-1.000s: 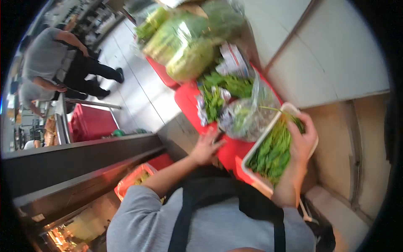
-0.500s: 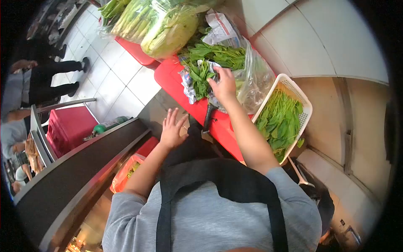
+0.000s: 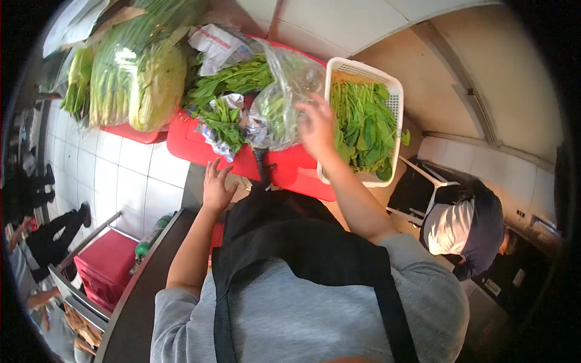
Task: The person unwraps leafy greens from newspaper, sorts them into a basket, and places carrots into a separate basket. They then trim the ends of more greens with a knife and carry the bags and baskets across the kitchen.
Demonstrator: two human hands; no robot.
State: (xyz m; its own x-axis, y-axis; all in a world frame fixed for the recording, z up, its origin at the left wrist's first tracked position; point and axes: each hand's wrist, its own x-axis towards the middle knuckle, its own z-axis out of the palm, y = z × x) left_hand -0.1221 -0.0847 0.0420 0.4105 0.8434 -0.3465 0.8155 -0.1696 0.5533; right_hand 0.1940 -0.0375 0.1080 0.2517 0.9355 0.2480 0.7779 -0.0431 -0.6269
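My right hand (image 3: 316, 128), slightly blurred, hovers between a clear plastic bag (image 3: 281, 112) and a white basket (image 3: 397, 112) of leafy greens (image 3: 363, 124). Its fingers are apart and hold nothing. My left hand (image 3: 218, 186) hangs with spread, bare fingers near the front edge of the red surface (image 3: 187, 142). A small bunch of greens (image 3: 225, 126) lies on printed paper left of the bag, with more greens (image 3: 236, 78) behind it. The dark handle (image 3: 261, 166) of a tool points toward my apron.
Bagged cabbage (image 3: 158, 85) and long green stalks (image 3: 109, 85) sit at the upper left. A red box (image 3: 106, 266) and a green cylinder (image 3: 143, 248) stand lower left. Other people are at the far left; a person in a dark cap (image 3: 481, 230) is at the right.
The view has turned right. My right hand has moved off the small bunch of greens, rightward toward the basket. A person at the right has come into fuller view.
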